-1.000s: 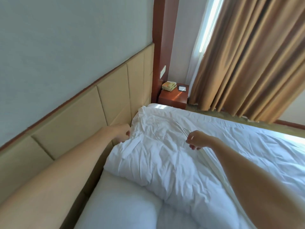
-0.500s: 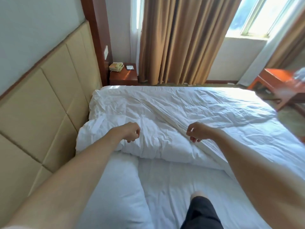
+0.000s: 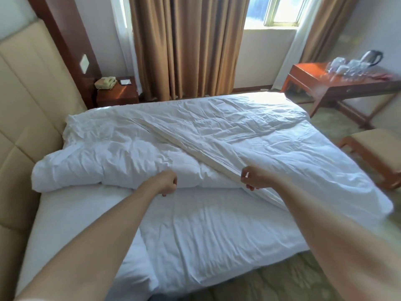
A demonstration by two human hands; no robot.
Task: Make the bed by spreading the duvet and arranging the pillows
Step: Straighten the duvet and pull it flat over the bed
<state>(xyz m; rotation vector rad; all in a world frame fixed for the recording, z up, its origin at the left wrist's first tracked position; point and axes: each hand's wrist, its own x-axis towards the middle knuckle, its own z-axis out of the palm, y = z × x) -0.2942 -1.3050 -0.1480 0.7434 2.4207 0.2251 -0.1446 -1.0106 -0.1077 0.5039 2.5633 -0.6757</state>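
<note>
Here, both hands' grip on rumpled duvet [image 3: 217, 140], left hand [image 3: 166, 183], right hand [image 3: 252, 178]

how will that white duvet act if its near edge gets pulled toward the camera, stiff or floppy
Probably floppy: the duvet lies creased and bunched near the headboard. It looks puffy, so likely light for its bulk. It may drag unevenly, since a diagonal fold runs to where the right hand pinches it.

Bare sheet [image 3: 217, 231] on near side of duvet [image 3: 217, 137] lies open for passage. Duvet's left end is hemmed by headboard [image 3: 26, 127]; nightstand [image 3: 118, 94] is set beyond its far-left corner, desk [image 3: 338, 83] and stool [image 3: 377, 148] to its right
</note>
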